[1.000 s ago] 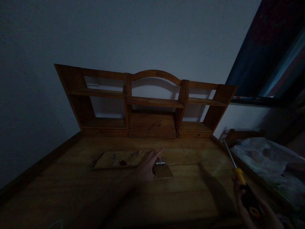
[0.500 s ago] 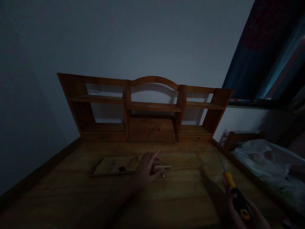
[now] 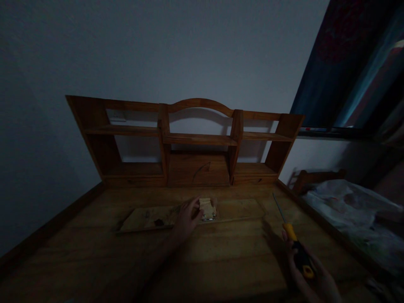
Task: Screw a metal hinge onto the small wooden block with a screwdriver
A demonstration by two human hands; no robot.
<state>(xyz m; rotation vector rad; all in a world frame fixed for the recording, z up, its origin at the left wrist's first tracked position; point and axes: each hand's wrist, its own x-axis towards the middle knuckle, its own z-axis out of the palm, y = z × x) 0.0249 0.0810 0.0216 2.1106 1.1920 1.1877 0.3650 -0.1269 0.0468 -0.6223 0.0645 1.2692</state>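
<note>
My left hand [image 3: 187, 219] is over a long, worn wooden board [image 3: 142, 217] lying on the desktop. Its thumb and index finger are apart at the left edge of a small pale wooden piece [image 3: 207, 208]; whether they touch it is hard to tell in the dim light. That piece lies flat on the board, with a shiny strip along its near edge. To the right, my right hand [image 3: 322, 277] is closed around the yellow and black handle of a screwdriver [image 3: 301, 256]. The shaft points forward and slightly left, above the desktop.
A wooden shelf unit [image 3: 198, 139] stands along the back of the desk [image 3: 221, 252], against the wall. Raised wooden edges run down both sides. Beyond the right edge lies a translucent plastic sheet or bag [image 3: 347, 202], under a dark curtain [image 3: 334, 63].
The pale wooden piece was tipped edge-on at my left hand; now it lies flat with its face showing. My left fingers have drawn back left. The screwdriver has shifted slightly left in view.
</note>
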